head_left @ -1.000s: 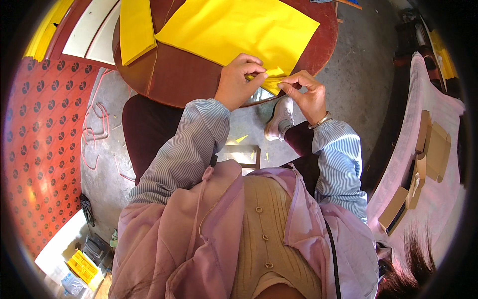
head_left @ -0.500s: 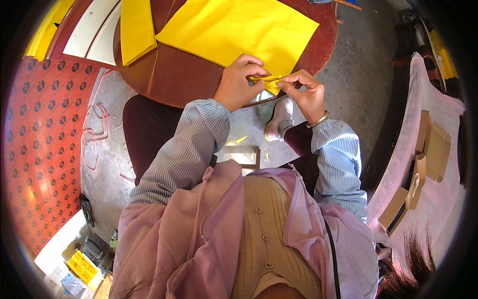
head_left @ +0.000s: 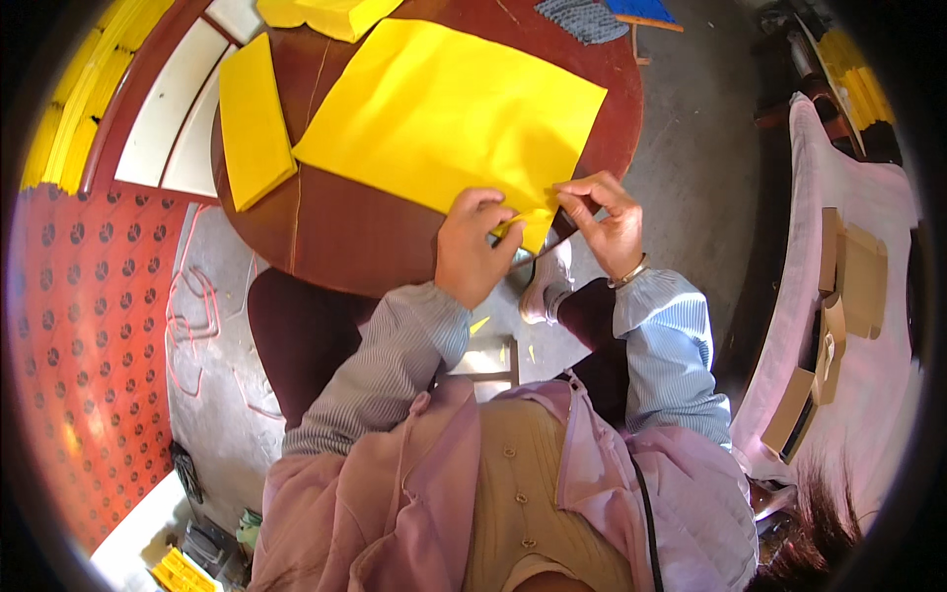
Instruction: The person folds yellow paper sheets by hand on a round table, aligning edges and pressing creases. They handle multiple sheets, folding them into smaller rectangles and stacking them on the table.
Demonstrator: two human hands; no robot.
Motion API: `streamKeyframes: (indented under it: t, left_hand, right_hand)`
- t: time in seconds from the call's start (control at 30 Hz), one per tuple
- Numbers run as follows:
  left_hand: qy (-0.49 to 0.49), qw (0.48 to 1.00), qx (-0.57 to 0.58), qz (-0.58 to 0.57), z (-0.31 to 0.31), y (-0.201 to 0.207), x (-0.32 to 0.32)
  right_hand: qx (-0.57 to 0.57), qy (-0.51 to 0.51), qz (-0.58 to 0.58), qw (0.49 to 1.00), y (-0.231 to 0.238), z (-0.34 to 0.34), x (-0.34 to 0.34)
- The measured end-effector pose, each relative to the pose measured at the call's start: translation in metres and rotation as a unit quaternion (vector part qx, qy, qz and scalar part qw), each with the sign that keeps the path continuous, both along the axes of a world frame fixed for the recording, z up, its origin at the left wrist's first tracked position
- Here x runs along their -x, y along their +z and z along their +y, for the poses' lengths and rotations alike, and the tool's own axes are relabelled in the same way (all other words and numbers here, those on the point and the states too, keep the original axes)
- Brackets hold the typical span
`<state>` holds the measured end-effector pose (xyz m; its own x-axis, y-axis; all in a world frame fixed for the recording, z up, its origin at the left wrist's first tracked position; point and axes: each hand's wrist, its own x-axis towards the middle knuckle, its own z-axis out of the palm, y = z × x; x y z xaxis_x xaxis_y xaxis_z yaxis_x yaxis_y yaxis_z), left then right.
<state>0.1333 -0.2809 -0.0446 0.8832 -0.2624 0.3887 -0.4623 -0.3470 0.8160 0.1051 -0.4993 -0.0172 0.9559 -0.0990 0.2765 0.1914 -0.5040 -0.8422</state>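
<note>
A large yellow sheet (head_left: 454,113) lies spread over the round brown table (head_left: 365,247), its near right corner reaching the table's edge. My left hand (head_left: 475,242) is closed on the sheet near that corner, with a small gathered fold between thumb and fingers. On the other side of the corner, my right hand (head_left: 607,222) pinches with thumb and forefinger at the sheet's right edge. The yellow corner shows between the two hands, creased and pointing toward me. Whether the sheet is paper or cloth I cannot tell.
A folded yellow stack (head_left: 254,123) lies on the table's left side, another yellow piece (head_left: 340,15) at the back. Grey cloth (head_left: 582,20) and a blue item (head_left: 643,12) sit at the far right. Open cardboard boxes (head_left: 863,281) rest on a pink-white cloth (head_left: 789,247) to the right.
The view has shifted, so more of the table shows. The twisted yellow strip held between both hands has loosened, the corner now spreads out, and my right fingers are at the sheet's edge.
</note>
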Motion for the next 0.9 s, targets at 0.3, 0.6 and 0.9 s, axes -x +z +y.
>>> streamKeyframes:
  t: [0.3,0.6,0.9]
  left_hand:
    - [-0.017,0.998,0.031,0.056,0.001,0.007,0.002]
    - [-0.029,0.993,0.048,0.101,0.000,0.013,0.002]
    - [-0.025,0.999,0.026,0.038,0.003,-0.001,-0.004]
  right_hand:
    - [0.396,-0.180,-0.284,0.854,-0.030,-0.108,-0.216]
    - [0.413,-0.128,-0.047,0.901,-0.022,-0.118,-0.218]
    - [-0.002,0.110,-0.019,0.994,-0.009,0.000,0.037]
